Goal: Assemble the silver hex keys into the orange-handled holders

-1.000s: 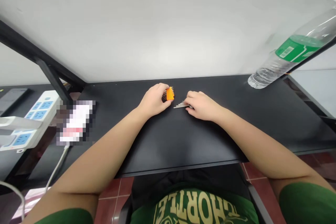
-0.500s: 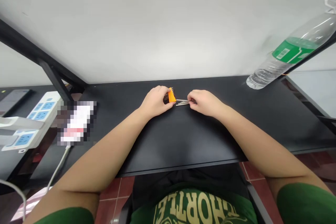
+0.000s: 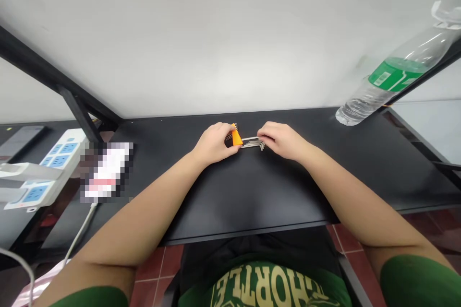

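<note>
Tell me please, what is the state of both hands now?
Left hand: closed around the orange holder.
Right hand: closed, pinching the end of a thin metal rod.

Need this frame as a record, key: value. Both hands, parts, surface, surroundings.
left_hand: left hand grips orange holder
right_hand: right hand, fingers at the outer end of one of the metal keys; exact grip partly hidden
keys: several, L-shaped, between the hands; inner ends at the holder, seating unclear
surface: black desk
left_side: pixelated device with white cable; power strip beyond it
right_side: clear bottle, green label, at the desk's far right
</note>
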The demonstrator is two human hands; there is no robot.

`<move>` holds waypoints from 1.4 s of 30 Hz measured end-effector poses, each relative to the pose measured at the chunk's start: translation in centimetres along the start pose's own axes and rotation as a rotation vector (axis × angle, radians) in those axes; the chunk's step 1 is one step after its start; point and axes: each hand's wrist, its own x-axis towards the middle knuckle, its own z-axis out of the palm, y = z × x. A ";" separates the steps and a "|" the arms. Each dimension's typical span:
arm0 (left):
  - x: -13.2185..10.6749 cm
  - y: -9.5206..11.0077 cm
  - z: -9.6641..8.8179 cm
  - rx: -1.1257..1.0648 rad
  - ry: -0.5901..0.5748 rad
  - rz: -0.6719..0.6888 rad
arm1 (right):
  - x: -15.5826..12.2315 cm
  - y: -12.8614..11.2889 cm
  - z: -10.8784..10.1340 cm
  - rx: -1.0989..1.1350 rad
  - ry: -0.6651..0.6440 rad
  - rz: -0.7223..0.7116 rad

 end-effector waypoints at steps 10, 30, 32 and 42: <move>-0.1 0.5 0.3 0.022 -0.017 0.056 | 0.0 -1.2 1.1 0.133 0.006 -0.001; -0.3 1.9 0.1 0.172 -0.011 0.147 | 0.6 -0.6 1.6 -0.177 -0.268 0.225; -0.3 2.0 0.1 0.189 -0.008 0.142 | 0.8 -1.1 1.6 -0.205 -0.305 0.268; -0.1 1.4 0.5 0.246 0.035 0.134 | 0.4 -0.9 0.2 -0.075 -0.131 0.172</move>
